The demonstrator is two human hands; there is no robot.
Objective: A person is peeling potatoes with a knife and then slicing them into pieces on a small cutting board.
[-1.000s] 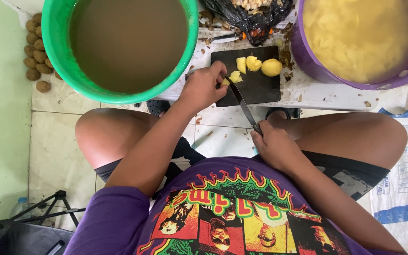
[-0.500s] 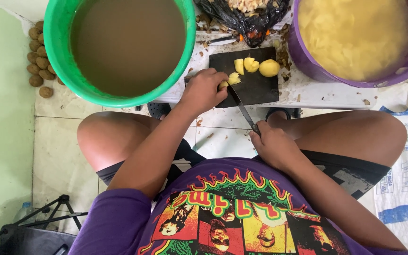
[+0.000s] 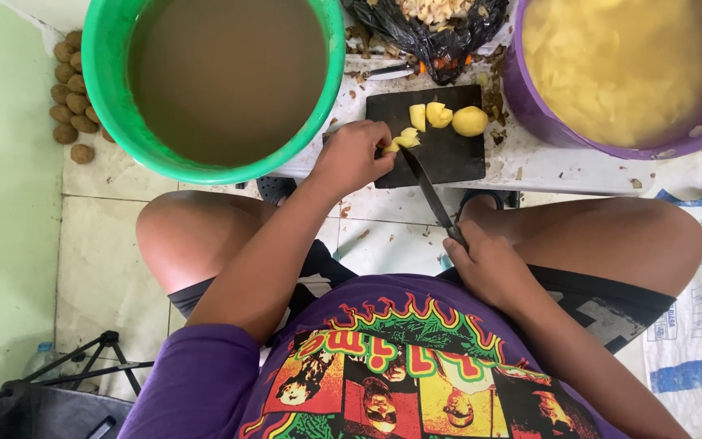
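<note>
Right hand (image 3: 485, 264) closed round the knife (image 3: 428, 185) handle, drawn back toward the lap since a second ago, blade tip still at the potato piece (image 3: 400, 140). Left hand (image 3: 353, 154) pinching that piece on the black board (image 3: 448, 154), unmoved. Beyond the tip: more cut chunks (image 3: 431, 115) and a rounder half (image 3: 470, 120). Left of the grip, green tub (image 3: 115, 106); right, purple tub (image 3: 522, 106). Likely mid-slice, stroke pulled through.

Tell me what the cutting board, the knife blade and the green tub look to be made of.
Cutting board: probably plastic; flat, matte black, thin edge.
Knife blade, held in the right hand: likely steel; narrow, dark grey, dull.
Green tub: looks like moulded plastic; even bright colour, smooth rolled rim with a slight sheen.
</note>
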